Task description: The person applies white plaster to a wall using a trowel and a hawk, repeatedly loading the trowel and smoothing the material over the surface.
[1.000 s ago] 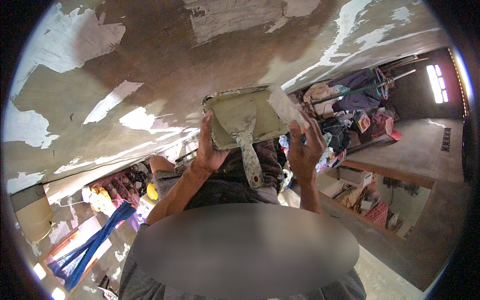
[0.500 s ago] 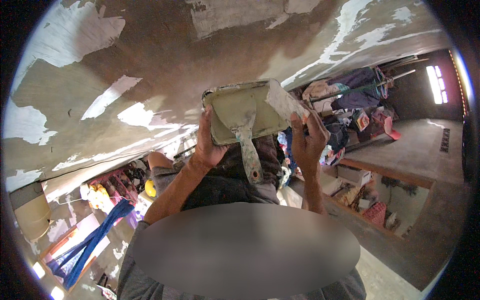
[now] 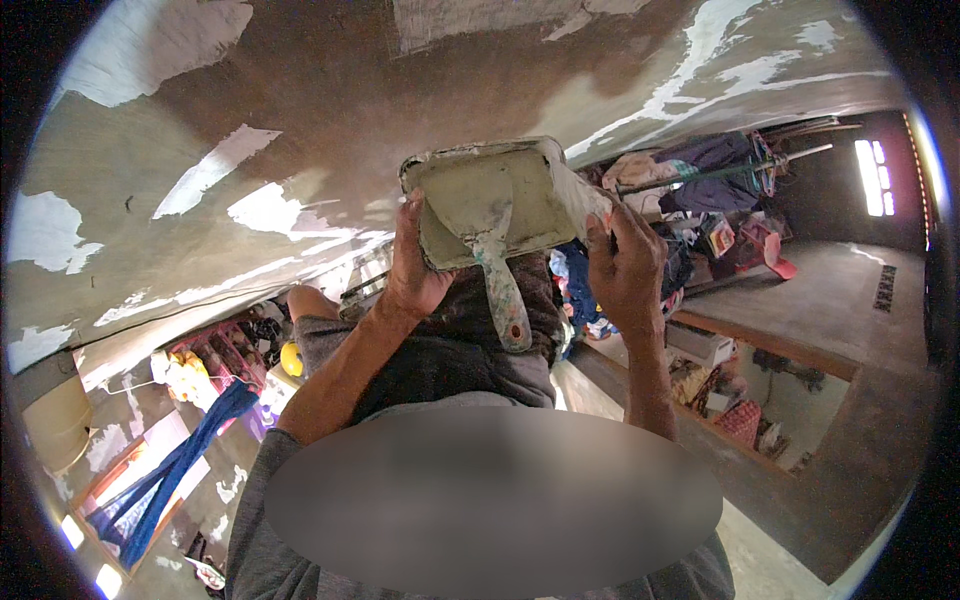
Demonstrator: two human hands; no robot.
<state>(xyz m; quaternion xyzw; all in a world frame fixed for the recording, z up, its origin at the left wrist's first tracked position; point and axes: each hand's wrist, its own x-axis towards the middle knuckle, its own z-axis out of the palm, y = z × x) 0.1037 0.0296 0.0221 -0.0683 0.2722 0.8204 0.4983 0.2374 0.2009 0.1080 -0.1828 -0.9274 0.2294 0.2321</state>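
Observation:
A shallow tray with pale greenish paste and a crusted rim is held up before me. A wide scraper lies in it, its paint-spotted handle hanging over the near edge. My left hand grips the tray's left side, thumb along the rim. My right hand is closed on a flat, white-crusted piece at the tray's right edge; I cannot tell whether it is a separate blade.
A grey wall with white patches fills the top. Hung clothes and piled goods are at right, above a framed opening. At lower left are blue cloth, a pink rack and a yellow round object.
Both hands and the tray have risen a little in the view. My right hand and forearm have shifted rightward along with the white piece.

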